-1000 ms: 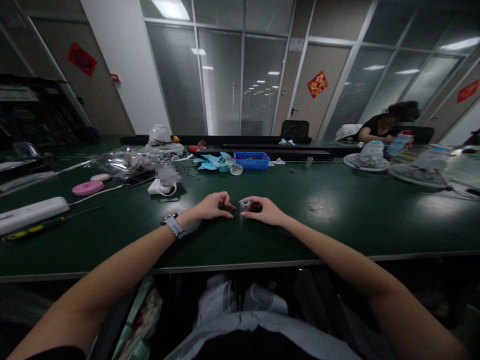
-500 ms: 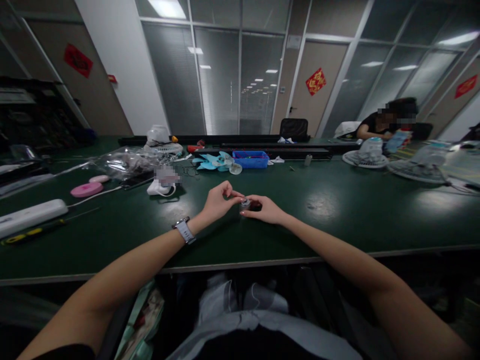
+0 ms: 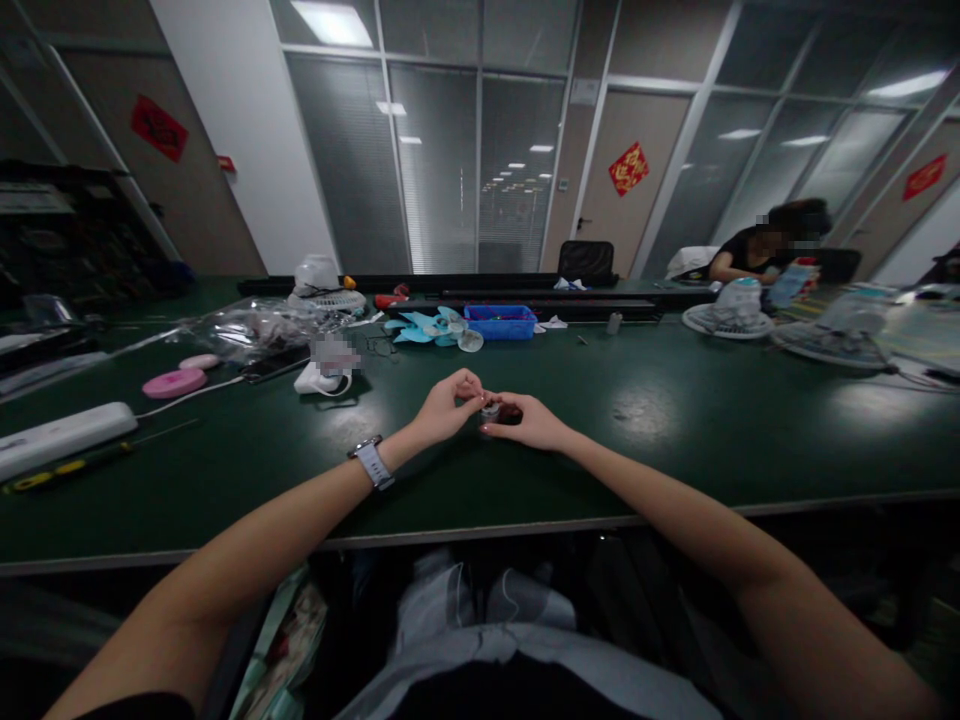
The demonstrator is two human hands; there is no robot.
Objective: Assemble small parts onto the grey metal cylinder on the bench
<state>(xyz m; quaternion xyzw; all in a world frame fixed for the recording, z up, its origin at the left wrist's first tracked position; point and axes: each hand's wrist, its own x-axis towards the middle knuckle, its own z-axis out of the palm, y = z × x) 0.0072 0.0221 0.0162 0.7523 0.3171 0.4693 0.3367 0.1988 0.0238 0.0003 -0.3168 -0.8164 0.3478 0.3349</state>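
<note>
Between my hands, on the green table, stands a small silvery metal cylinder (image 3: 490, 412). The thumb and fingers of my right hand (image 3: 534, 421) are wrapped round its right side. My left hand (image 3: 451, 408) has its thumb and index finger pinched together at the cylinder's top edge. Anything between those left fingertips is too small to make out. My fingers cover part of the cylinder's top and sides.
Beyond my hands are blue fan blades (image 3: 426, 327), a blue bin (image 3: 500, 322) and another small cylinder (image 3: 614, 323). To the left lie a power strip (image 3: 67, 440), a screwdriver (image 3: 71, 467) and a pink disc (image 3: 174, 383). A person (image 3: 765, 245) sits at the far right.
My left index finger, stretched out over the cylinder's top before, is now bent in towards the thumb. My right hand keeps its grip in the same place.
</note>
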